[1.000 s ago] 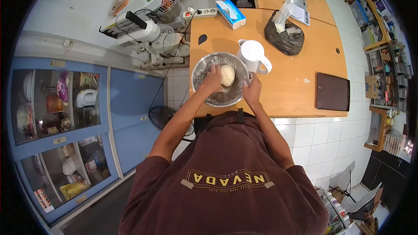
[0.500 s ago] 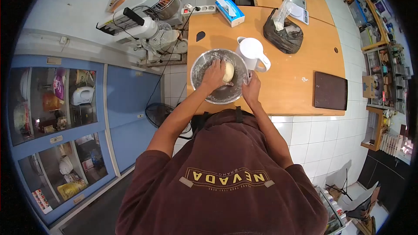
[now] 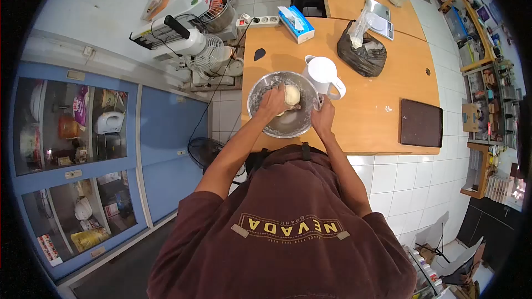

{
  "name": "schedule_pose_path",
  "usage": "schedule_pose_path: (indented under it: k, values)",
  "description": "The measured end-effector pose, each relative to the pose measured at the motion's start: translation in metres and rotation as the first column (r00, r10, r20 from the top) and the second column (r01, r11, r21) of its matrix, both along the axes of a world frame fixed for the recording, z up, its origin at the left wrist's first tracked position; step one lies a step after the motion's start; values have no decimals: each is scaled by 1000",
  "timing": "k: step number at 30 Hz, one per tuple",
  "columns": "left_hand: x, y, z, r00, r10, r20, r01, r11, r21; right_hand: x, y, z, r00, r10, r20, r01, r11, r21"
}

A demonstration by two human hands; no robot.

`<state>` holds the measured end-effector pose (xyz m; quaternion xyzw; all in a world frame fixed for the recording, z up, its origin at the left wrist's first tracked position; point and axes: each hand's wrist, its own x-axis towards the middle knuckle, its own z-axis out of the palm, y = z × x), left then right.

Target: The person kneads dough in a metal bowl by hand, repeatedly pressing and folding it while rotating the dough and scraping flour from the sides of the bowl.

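A steel mixing bowl (image 3: 256, 86) with flour smeared over its inside stands near the table's front-left edge. In it lies a pale, smooth lump of dough (image 3: 292, 96). My left hand (image 3: 273, 101) is down in the bowl against the dough's left side, its fingers curled in and partly hidden. My right hand (image 3: 323, 115) grips the bowl's right rim. Just beyond that hand, a white lidded pitcher (image 3: 322, 72) stands close to the bowl, its handle toward the right.
On the wooden table (image 3: 354, 111) are a black plastic bag (image 3: 363, 58), a digital scale (image 3: 381, 26), a tissue box (image 3: 297, 25) and a dark brown tray (image 3: 421, 123). Mixers (image 3: 194, 41) and a power strip (image 3: 260, 21) sit left, near a blue cabinet (image 3: 166, 127).
My left hand has curled its fingers more at the dough, and the dough's shape in the bowl looks rounder. The whole view has shifted slightly; my right hand stays at the rim.
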<state>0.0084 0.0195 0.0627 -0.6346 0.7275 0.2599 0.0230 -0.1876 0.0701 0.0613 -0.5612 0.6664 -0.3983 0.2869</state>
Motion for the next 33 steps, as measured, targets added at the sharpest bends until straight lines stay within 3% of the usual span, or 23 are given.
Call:
schedule_pose_path:
  k: [2,5,11,14,17,20,23,29,33]
  values:
    - [-1,10,11,999,10,-44,-12,999,-38,1,3,-1,1000,9,-1,-9,1000,-7]
    - [8,23,-7,988,-154,26,156,982,-105,2,8,4,1000,0,-6,0,998,-55]
    - [4,43,10,972,-209,111,211,978,-1,2,11,-4,1000,-22,1,22,998,-54]
    - [4,40,17,993,-45,-111,51,997,59,1,14,-5,1000,-8,-24,6,998,-65]
    - [-14,38,17,984,149,-95,-135,981,136,1,14,-4,996,41,-83,-43,999,-25]
    - [-25,38,-7,982,177,71,-180,983,44,1,13,-5,995,48,-90,-47,999,11]
    - [-17,29,-34,995,96,17,-98,977,190,-1,13,-14,996,36,-79,-37,999,-10]
    - [-17,38,-22,987,157,-28,-155,986,54,1,12,-11,998,4,-64,-10,995,-97]
    - [-16,34,-9,989,149,-11,-147,985,89,-2,11,-10,999,18,-37,-20,997,-69]
